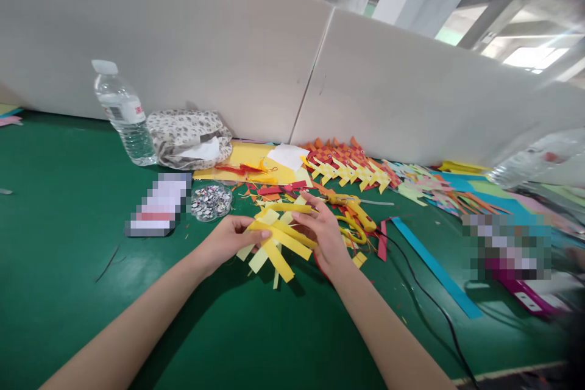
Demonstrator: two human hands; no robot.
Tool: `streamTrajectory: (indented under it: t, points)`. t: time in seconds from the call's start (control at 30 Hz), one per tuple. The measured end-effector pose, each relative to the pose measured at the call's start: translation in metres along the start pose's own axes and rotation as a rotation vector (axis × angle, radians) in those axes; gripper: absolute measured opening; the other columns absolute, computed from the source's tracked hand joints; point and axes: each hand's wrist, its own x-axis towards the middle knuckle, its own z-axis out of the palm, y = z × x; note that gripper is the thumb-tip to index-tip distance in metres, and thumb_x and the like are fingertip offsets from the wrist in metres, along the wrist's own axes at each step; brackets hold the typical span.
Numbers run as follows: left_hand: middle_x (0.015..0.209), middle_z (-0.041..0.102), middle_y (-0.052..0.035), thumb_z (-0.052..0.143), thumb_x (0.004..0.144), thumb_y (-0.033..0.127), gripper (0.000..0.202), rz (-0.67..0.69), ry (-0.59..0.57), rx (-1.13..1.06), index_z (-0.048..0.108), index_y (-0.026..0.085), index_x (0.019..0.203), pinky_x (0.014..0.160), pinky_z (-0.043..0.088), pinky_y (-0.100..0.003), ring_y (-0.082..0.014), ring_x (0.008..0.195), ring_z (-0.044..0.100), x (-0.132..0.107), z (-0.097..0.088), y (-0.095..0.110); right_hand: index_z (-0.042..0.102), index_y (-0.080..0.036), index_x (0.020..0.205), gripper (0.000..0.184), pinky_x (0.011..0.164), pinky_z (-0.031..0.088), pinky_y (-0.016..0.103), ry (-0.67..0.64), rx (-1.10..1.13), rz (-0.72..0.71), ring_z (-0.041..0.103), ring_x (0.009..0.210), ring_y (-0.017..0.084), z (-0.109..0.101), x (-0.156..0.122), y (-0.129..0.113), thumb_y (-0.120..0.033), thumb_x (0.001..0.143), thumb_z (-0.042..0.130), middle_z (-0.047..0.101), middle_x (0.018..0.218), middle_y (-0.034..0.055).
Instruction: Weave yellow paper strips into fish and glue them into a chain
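Note:
Bright yellow and pale yellow paper strips cross over each other in a partly woven piece, held above the green table. My left hand pinches its left side between thumb and fingers. On the right side, my right hand has its fingers curled round the strips, and its fingertips are partly hidden behind the paper. Just beyond my right hand lies a yellow glue gun with a black cord. A clear dish of googly eyes sits past my left hand.
Woven paper fish lie in a row by the partition. A water bottle, patterned cloth pouch and blurred-out phone stand left. A blue strip and a magenta object lie right, near the cord.

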Motion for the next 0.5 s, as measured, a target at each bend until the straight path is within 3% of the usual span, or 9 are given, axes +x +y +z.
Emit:
streamTrajectory:
  t: [0.23,0.37,0.5]
  points:
    - [0.054,0.057,0.0029,0.07,0.067,0.031,0.018,0.008,-0.006,-0.001,0.065,0.015,0.062,0.051,0.037,-0.02,-0.0077,0.05,0.047,-0.0014,0.0021,0.0042,0.056,-0.024,0.107,0.054,0.065,0.049,0.029,0.057,-0.035,-0.027,0.061,0.065,0.014,0.0075,-0.0057,-0.004,-0.031,0.058,0.076,0.066,0.077,-0.0023]
    - [0.053,0.057,0.0025,0.07,0.067,0.033,0.021,0.04,-0.026,-0.002,0.064,0.015,0.06,0.051,0.036,-0.02,-0.0082,0.05,0.048,-0.001,0.0016,0.0039,0.067,-0.022,0.085,0.03,0.067,0.049,0.028,0.056,-0.083,-0.023,0.059,0.067,0.012,0.0063,-0.0025,-0.0016,-0.037,0.06,0.074,0.067,0.08,-0.0003]
    - [0.055,0.057,0.0023,0.07,0.067,0.036,0.022,0.04,-0.005,0.017,0.065,0.015,0.063,0.051,0.034,-0.021,-0.0088,0.051,0.047,0.0011,-0.0006,0.0002,0.07,-0.021,0.069,0.021,0.063,0.048,0.028,0.032,-0.11,-0.044,0.057,0.06,0.013,0.0006,0.0024,0.0044,-0.033,0.055,0.078,0.067,0.07,-0.0008]
